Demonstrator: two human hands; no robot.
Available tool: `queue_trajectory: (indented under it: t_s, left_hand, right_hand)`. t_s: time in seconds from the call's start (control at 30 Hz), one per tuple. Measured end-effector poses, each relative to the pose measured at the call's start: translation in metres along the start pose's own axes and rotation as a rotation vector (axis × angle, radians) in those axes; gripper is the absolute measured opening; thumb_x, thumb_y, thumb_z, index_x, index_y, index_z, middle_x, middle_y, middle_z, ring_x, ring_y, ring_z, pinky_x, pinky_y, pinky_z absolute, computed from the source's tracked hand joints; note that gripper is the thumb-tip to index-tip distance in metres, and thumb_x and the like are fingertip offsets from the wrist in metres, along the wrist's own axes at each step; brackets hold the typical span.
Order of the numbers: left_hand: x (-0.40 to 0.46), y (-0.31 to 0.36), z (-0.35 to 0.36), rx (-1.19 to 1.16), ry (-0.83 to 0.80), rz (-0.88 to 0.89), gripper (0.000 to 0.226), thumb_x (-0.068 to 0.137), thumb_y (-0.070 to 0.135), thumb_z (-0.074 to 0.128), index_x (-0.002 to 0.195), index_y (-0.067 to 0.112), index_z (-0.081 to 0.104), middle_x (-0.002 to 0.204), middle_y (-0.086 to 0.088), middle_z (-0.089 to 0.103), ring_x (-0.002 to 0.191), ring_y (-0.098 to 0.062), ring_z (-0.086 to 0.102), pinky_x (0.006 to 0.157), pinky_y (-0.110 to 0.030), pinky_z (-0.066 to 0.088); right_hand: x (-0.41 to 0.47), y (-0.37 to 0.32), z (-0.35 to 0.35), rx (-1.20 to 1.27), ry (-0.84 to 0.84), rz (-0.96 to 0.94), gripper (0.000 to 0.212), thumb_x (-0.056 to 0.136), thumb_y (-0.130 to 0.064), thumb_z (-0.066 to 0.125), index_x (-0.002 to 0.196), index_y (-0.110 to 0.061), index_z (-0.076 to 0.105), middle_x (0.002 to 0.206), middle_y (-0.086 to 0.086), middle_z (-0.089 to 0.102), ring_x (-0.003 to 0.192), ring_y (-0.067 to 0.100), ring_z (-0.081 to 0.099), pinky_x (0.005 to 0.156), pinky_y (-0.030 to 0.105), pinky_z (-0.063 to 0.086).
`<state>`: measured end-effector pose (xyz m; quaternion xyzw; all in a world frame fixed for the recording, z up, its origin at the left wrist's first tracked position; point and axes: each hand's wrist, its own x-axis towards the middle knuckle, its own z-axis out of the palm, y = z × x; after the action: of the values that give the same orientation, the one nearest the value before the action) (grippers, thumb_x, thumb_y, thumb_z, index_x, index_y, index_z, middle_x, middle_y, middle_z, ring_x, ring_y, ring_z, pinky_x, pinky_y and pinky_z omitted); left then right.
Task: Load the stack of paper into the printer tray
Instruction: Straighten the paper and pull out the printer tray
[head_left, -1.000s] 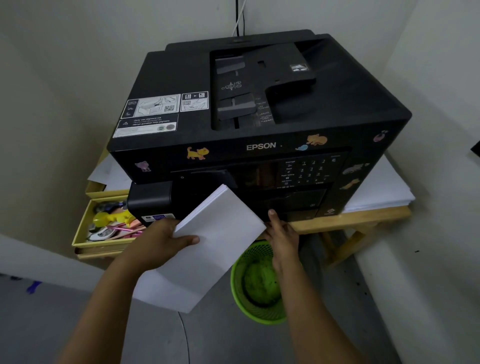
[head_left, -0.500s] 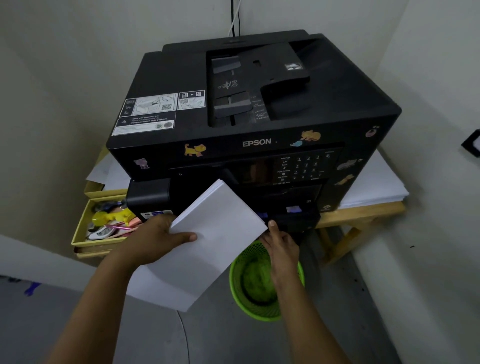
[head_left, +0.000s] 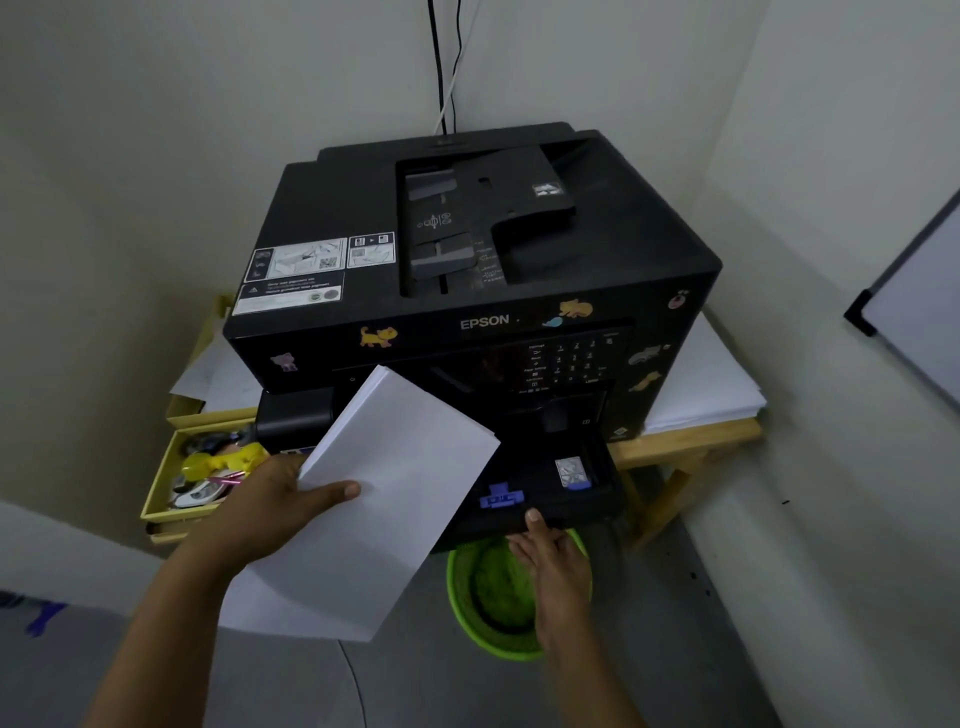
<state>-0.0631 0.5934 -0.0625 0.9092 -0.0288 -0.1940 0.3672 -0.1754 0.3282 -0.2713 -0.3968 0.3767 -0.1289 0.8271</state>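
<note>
Holding the paper stack in the left grip, thumb on top, long axis tilted up-left toward the printer; right grip pinching the pulled-out tray edge.

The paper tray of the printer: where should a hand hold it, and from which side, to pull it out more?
Hold the paper tray at the middle of its front lip, coming from the front and below. The lip is the only edge sticking out of the printer. The right hand already holds it there, thumb on top; the left hand grips the stack of paper.
</note>
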Motion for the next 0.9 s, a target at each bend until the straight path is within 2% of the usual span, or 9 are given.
queue_trajectory:
  t_s: [0.1, 0.2, 0.3, 0.4, 0.5, 0.53, 0.67, 0.77, 0.9]
  left_hand:
    - [-0.004, 0.000, -0.002, -0.003, 0.020, 0.001, 0.032, 0.090, 0.040, 0.079, 0.117, 0.026, 0.067, 0.097, 0.000, 0.078, 0.079, -0.019, 0.078, 0.061, -0.028, 0.061]
    - [-0.009, 0.001, -0.004, -0.015, 0.020, 0.002, 0.025, 0.090, 0.039, 0.079, 0.111, 0.031, 0.067, 0.093, 0.002, 0.079, 0.071, -0.016, 0.079, 0.060, -0.028, 0.062]
    - [-0.014, 0.002, -0.005, -0.016, 0.020, -0.031, 0.025, 0.088, 0.042, 0.079, 0.109, 0.032, 0.067, 0.093, -0.001, 0.080, 0.074, -0.020, 0.080, 0.067, -0.040, 0.067]
    - [-0.020, 0.003, -0.006, -0.025, 0.028, -0.060, 0.040, 0.084, 0.049, 0.080, 0.114, 0.026, 0.069, 0.096, -0.005, 0.080, 0.080, -0.027, 0.079, 0.075, -0.050, 0.067]
    - [-0.030, 0.008, -0.008, -0.056, 0.024, -0.065, 0.074, 0.058, 0.081, 0.079, 0.108, 0.028, 0.072, 0.086, -0.003, 0.082, 0.074, -0.023, 0.081, 0.068, -0.044, 0.067]
    - [-0.031, 0.008, -0.008, -0.055, 0.029, -0.070, 0.077, 0.056, 0.083, 0.078, 0.109, 0.027, 0.072, 0.086, -0.003, 0.082, 0.074, -0.023, 0.081, 0.068, -0.044, 0.067]
    - [-0.034, 0.008, -0.005, -0.044, 0.056, -0.095, 0.056, 0.076, 0.056, 0.079, 0.117, 0.019, 0.072, 0.095, -0.007, 0.081, 0.080, -0.027, 0.081, 0.077, -0.053, 0.068]
    - [-0.037, 0.006, -0.003, -0.046, 0.041, -0.098, 0.049, 0.082, 0.050, 0.080, 0.118, 0.018, 0.071, 0.096, -0.007, 0.082, 0.079, -0.027, 0.081, 0.077, -0.053, 0.068]
    - [-0.039, 0.006, -0.001, -0.081, 0.044, -0.078, 0.040, 0.085, 0.046, 0.080, 0.116, 0.023, 0.071, 0.095, -0.006, 0.082, 0.076, -0.023, 0.081, 0.075, -0.050, 0.068]
  right_hand:
    - [-0.008, 0.000, -0.005, -0.017, 0.010, 0.020, 0.029, 0.097, -0.026, 0.079, 0.097, 0.000, 0.067, 0.098, 0.021, 0.081, 0.103, 0.037, 0.080, 0.086, 0.034, 0.065]
    - [-0.013, 0.001, -0.010, -0.012, 0.011, 0.027, 0.029, 0.097, -0.025, 0.079, 0.100, 0.001, 0.066, 0.099, 0.021, 0.081, 0.105, 0.039, 0.079, 0.093, 0.041, 0.064]
    - [-0.020, 0.001, -0.015, -0.002, 0.010, 0.035, 0.031, 0.098, -0.023, 0.079, 0.104, 0.006, 0.067, 0.106, 0.024, 0.081, 0.106, 0.038, 0.080, 0.096, 0.045, 0.062]
    - [-0.025, 0.001, -0.019, -0.008, 0.007, 0.045, 0.029, 0.097, -0.022, 0.078, 0.103, 0.004, 0.068, 0.107, 0.023, 0.081, 0.106, 0.037, 0.080, 0.095, 0.044, 0.062]
    - [-0.029, 0.001, -0.023, -0.021, -0.001, 0.050, 0.026, 0.098, -0.022, 0.078, 0.101, 0.002, 0.068, 0.108, 0.025, 0.081, 0.107, 0.037, 0.080, 0.096, 0.044, 0.062]
    - [-0.031, 0.001, -0.025, -0.023, -0.007, 0.050, 0.026, 0.098, -0.022, 0.078, 0.102, 0.002, 0.068, 0.110, 0.025, 0.081, 0.107, 0.037, 0.080, 0.097, 0.045, 0.061]
    - [-0.039, 0.001, -0.032, -0.036, -0.011, 0.071, 0.023, 0.099, -0.019, 0.076, 0.105, 0.001, 0.066, 0.111, 0.022, 0.082, 0.106, 0.037, 0.080, 0.101, 0.047, 0.059]
    - [-0.044, 0.000, -0.035, -0.041, -0.003, 0.090, 0.019, 0.100, -0.017, 0.075, 0.100, -0.002, 0.065, 0.111, 0.021, 0.082, 0.106, 0.037, 0.080, 0.102, 0.048, 0.059]
    - [-0.047, 0.000, -0.039, -0.059, -0.017, 0.092, 0.028, 0.098, -0.020, 0.077, 0.110, 0.003, 0.066, 0.113, 0.020, 0.082, 0.107, 0.035, 0.081, 0.104, 0.047, 0.058]
